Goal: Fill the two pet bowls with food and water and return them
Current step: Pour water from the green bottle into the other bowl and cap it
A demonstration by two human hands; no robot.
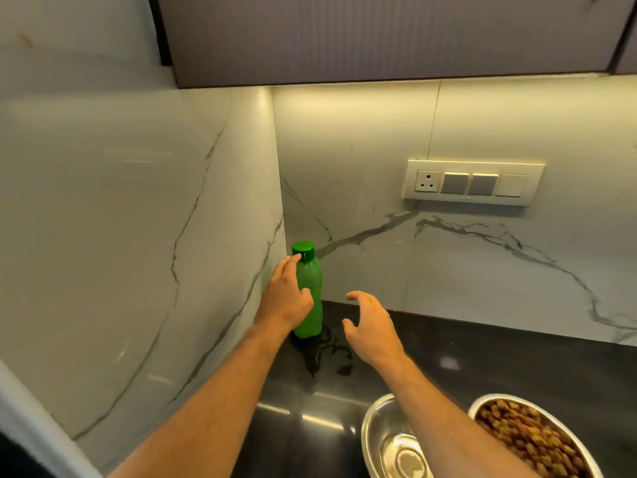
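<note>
A green plastic bottle (309, 291) with its green cap on stands upright in the corner of the dark countertop (517, 367). My left hand (286, 298) lies against its left side, straight fingers reaching the neck just below the cap and the thumb on the body. Just right of the bottle hovers my right hand (372, 326), fingers spread and holding nothing. At the bottom, partly behind my right forearm, sits a shiny steel bowl (386, 439); whether it holds water I cannot tell. Beside it on the right stands a second steel bowl (482, 405) full of brown kibble.
Spilled water (331, 357) lies on the counter at the bottle's base. Marble walls close the corner on the left and behind. A switch and socket panel (472, 182) is on the back wall. A dark cabinet (379, 36) hangs overhead.
</note>
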